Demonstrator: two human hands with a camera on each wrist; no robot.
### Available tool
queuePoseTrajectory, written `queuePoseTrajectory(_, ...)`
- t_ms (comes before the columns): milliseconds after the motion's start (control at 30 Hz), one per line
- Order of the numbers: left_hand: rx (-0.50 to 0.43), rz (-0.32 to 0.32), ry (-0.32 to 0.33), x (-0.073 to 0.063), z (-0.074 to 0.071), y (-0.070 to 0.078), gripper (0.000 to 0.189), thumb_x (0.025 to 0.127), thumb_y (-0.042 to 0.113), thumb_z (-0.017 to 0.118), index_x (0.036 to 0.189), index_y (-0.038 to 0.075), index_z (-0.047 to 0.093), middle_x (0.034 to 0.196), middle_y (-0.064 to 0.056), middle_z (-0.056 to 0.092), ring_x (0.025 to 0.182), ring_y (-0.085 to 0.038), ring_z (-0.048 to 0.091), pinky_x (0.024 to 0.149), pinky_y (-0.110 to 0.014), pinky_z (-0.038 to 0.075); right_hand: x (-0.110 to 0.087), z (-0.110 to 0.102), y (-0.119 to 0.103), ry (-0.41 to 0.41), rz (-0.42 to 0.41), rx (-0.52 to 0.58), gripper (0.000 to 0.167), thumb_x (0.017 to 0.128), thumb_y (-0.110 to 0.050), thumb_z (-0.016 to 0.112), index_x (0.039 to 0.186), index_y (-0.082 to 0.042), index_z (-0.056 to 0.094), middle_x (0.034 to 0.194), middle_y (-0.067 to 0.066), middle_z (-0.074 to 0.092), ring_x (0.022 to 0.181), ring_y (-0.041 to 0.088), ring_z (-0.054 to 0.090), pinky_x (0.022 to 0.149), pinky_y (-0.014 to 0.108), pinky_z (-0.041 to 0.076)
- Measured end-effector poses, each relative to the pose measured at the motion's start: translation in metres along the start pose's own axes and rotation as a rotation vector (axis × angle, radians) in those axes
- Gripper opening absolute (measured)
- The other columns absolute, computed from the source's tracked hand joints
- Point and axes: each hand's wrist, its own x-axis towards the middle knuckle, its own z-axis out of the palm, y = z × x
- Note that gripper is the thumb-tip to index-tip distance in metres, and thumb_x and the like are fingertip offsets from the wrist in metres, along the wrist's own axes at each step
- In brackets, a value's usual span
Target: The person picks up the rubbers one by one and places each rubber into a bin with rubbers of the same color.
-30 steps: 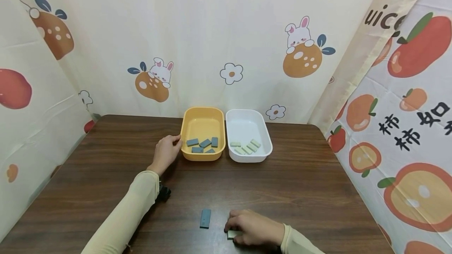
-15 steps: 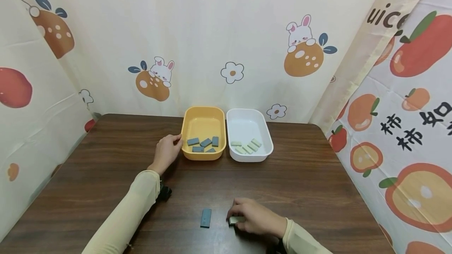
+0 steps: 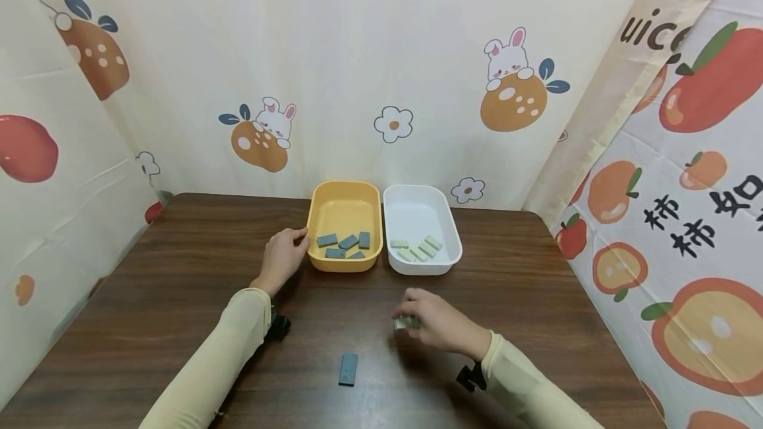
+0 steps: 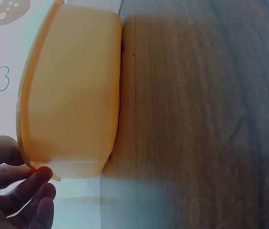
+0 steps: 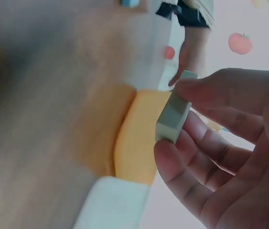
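Observation:
My left hand (image 3: 282, 258) pinches the left rim of a yellow plastic tray (image 3: 341, 209); the left wrist view shows thumb and fingertips on that rim. Several blue-grey rectangular blocks (image 3: 327, 241) lie in the near half of this tray. My right hand (image 3: 446, 324) is over the table in front of the trays. Between its thumb and fingers it grips a pale green rectangular block (image 5: 174, 113), partly covered by the fingertips. Beside the yellow tray sits a white tray (image 3: 415, 207) with several pale green blocks (image 3: 420, 253) at its near end.
One blue-grey block (image 3: 348, 369) lies on the brown wooden table (image 3: 524, 290), left of and nearer than my right hand. A printed fabric curtain (image 3: 334, 85) hangs behind the table and along both sides.
My right hand has picked the pale green block up from the front of the table and carried it forward toward the trays. The left hand has stayed on the yellow tray's rim.

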Motion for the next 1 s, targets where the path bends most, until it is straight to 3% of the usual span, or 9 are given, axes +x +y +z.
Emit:
queuePoseTrajectory(300, -0.002, 0.000, -0.006, 0.000, 0.002, -0.001, 0.038, 0.097, 0.022, 0.058, 0.129, 0.002, 0.063, 0.120, -0.020, 0.067, 0.103, -0.034, 0.063, 0.087, -0.048, 0.051, 0.017, -0.024, 0.022, 0.102, 0.052, 0.017, 0.021, 0.079, 0.001, 0.072, 0.099, -0.006, 0.074, 0.088, -0.003, 0.062, 0.078, 0.011, 0.057, 0.070, 0.021, 0.049)
queuePoseTrajectory(467, -0.002, 0.000, -0.001, -0.001, 0.001, 0.000, 0.038, 0.097, 0.022, 0.058, 0.129, 0.003, 0.063, 0.119, -0.020, 0.067, 0.105, -0.035, 0.063, 0.089, -0.049, 0.051, 0.029, -0.034, 0.033, 0.099, 0.036, -0.010, 0.020, 0.080, -0.001, 0.073, 0.099, -0.005, 0.073, 0.086, 0.000, 0.062, 0.075, 0.012, 0.058, 0.067, 0.020, 0.048)
queuePoseTrajectory(1000, -0.005, -0.002, 0.010, -0.002, 0.001, 0.001, 0.037, 0.096, 0.022, 0.059, 0.128, 0.003, 0.064, 0.117, -0.019, 0.068, 0.097, -0.031, 0.064, 0.081, -0.045, 0.052, 0.056, -0.055, 0.051, 0.099, 0.188, -0.007, 0.020, 0.081, -0.003, 0.073, 0.102, -0.003, 0.072, 0.089, 0.004, 0.064, 0.083, 0.016, 0.062, 0.074, 0.028, 0.052)
